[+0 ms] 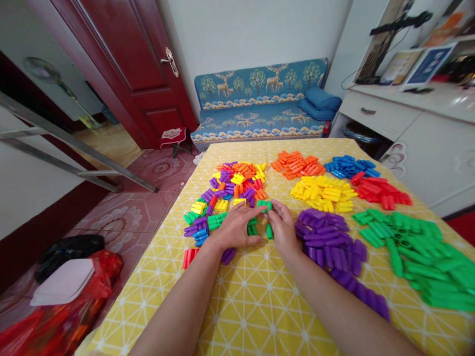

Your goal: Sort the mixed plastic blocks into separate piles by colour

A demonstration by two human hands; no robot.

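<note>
At the middle of the table, my right hand (282, 227) is closed around small green plastic tubes (264, 203), one of them (269, 231) showing below its fingers. My left hand (237, 225) has its fingers stretched out over the mixed pile, its index fingertip reaching the green tubes by my right hand. More green tubes (217, 221) lie beside and partly under the left hand. The mixed pile (237, 178) beyond it holds purple, yellow, orange, red and blue tubes. Just right of my right hand lies a heap of purple tubes (326, 240).
Sorted heaps of orange (297, 164), blue (351, 167), yellow (322, 193), red (380, 190) and green tubes (426, 257) lie on the yellow tablecloth (245, 306). Behind the table stands a blue sofa (260, 116). A metal ladder (74, 146) and red bags (74, 306) are at left.
</note>
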